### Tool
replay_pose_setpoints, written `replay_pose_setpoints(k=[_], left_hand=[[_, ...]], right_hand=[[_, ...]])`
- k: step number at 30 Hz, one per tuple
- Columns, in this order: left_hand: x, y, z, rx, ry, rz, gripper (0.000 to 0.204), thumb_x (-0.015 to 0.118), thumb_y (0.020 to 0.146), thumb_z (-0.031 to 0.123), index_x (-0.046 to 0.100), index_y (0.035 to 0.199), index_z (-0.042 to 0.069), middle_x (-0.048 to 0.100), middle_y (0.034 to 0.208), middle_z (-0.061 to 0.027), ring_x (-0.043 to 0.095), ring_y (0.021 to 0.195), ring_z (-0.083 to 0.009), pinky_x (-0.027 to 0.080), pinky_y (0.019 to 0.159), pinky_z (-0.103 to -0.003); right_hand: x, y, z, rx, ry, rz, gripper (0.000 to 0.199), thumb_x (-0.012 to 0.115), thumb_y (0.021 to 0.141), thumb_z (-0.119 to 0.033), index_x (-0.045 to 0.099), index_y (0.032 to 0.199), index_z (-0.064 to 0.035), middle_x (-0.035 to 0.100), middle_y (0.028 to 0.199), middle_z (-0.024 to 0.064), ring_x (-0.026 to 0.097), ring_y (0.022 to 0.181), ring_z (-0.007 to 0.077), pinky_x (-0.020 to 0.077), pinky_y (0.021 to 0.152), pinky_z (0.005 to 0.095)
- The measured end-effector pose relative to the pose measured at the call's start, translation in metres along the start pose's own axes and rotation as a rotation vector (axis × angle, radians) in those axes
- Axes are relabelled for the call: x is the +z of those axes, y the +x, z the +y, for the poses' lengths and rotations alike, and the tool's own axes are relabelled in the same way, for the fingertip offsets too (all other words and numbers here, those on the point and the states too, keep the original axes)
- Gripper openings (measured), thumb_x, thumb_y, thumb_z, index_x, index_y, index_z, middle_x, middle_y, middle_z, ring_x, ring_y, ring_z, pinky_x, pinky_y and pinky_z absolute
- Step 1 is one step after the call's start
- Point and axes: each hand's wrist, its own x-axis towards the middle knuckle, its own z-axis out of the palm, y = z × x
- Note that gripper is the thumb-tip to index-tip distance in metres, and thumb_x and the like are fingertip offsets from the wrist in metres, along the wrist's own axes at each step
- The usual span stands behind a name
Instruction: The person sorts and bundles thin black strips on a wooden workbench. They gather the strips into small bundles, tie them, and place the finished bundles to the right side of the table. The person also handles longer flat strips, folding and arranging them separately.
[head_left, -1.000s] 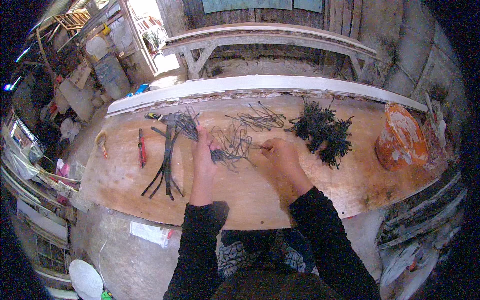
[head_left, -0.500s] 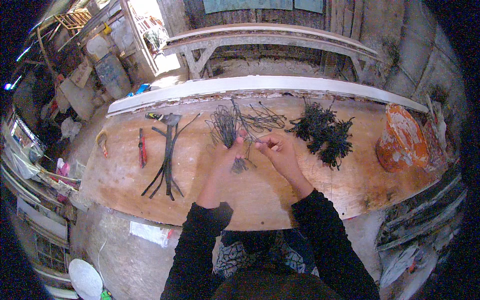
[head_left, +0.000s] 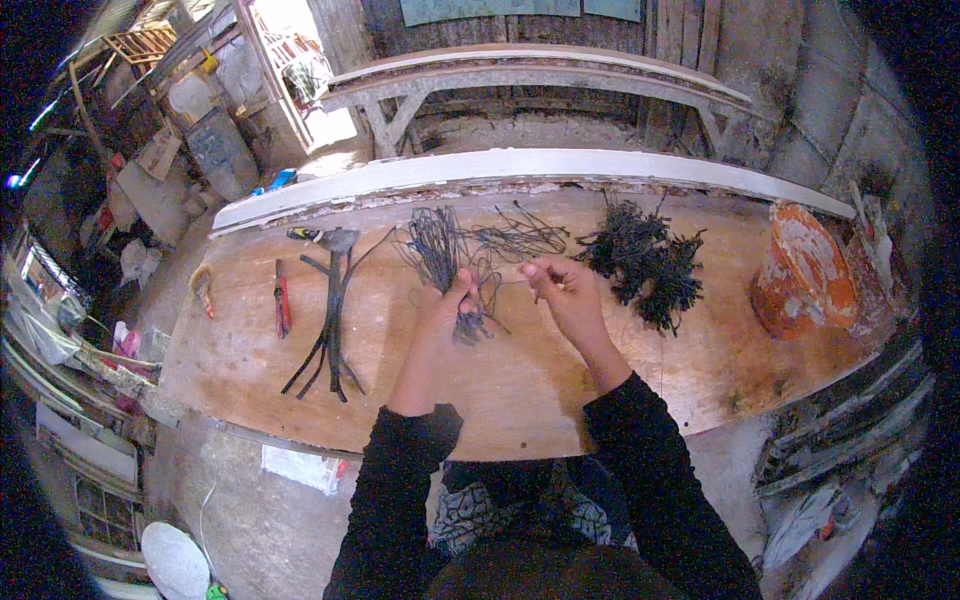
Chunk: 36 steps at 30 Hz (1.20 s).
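My left hand (head_left: 447,312) grips a bundle of thin dark wires (head_left: 440,245), held upright above the wooden workbench (head_left: 520,390). My right hand (head_left: 562,290) is just to its right, fingers pinched on a single thin strand drawn from the bundle. A heap of dark tangled wire pieces (head_left: 645,262) lies to the right of my right hand. More loose wires (head_left: 520,238) lie on the bench behind my hands.
Long black strips (head_left: 330,325) and red-handled pliers (head_left: 282,308) lie at the left of the bench. An orange-and-white rounded object (head_left: 805,270) sits at the right end. A white plank (head_left: 520,165) borders the far edge, with a wooden bench (head_left: 530,70) behind.
My left hand has lifted the wire bundle off the bench and holds it upright. My right hand moved from the bench surface to pinching a strand beside the bundle.
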Motion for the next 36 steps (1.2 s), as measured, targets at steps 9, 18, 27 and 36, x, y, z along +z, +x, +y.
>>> replay_pose_setpoints(k=[9, 18, 27, 36], left_hand=[[-0.007, 0.003, 0.004, 0.067, -0.033, -0.032, 0.04, 0.059, 0.076, 0.036, 0.053, 0.09, 0.0, 0.046, 0.064, 0.002, 0.039, 0.053, -0.0056, 0.032, 0.047, -0.018], [0.008, -0.003, -0.005, 0.077, 0.175, -0.16, 0.042, 0.059, 0.074, 0.038, 0.052, 0.093, 0.001, 0.049, 0.067, 0.001, 0.042, 0.053, -0.0046, 0.034, 0.044, -0.017], [0.01, -0.014, 0.013, 0.024, 0.29, -0.067, 0.037, 0.057, 0.076, 0.042, 0.055, 0.074, 0.005, 0.05, 0.064, 0.0014, 0.042, 0.052, -0.0076, 0.033, 0.046, -0.02], [0.024, -0.023, 0.019, -0.144, 0.557, -0.286, 0.03, 0.053, 0.08, 0.037, 0.055, 0.075, 0.008, 0.05, 0.063, 0.0019, 0.042, 0.052, -0.0072, 0.034, 0.046, -0.021]], right_hand=[[-0.014, 0.008, 0.001, 0.024, 0.293, 0.235, 0.023, 0.054, 0.081, -0.022, 0.06, 0.088, -0.0006, 0.054, 0.071, -0.0014, 0.046, 0.064, 0.0056, 0.0374, 0.054, 0.0197], [0.028, -0.026, -0.012, -0.169, 0.002, -0.092, 0.015, 0.059, 0.076, -0.015, 0.061, 0.086, -0.0035, 0.056, 0.066, 0.0001, 0.045, 0.056, 0.0047, 0.0371, 0.048, 0.0203], [0.012, -0.005, -0.008, -0.339, -0.164, 0.246, 0.016, 0.063, 0.073, -0.017, 0.059, 0.082, -0.0046, 0.056, 0.069, 0.0007, 0.046, 0.057, 0.0077, 0.0355, 0.049, 0.0215], [-0.008, 0.004, 0.0, 0.008, 0.182, -0.307, 0.017, 0.063, 0.07, -0.006, 0.058, 0.086, -0.0051, 0.056, 0.078, -0.0025, 0.048, 0.065, 0.005, 0.0378, 0.058, 0.0198]])
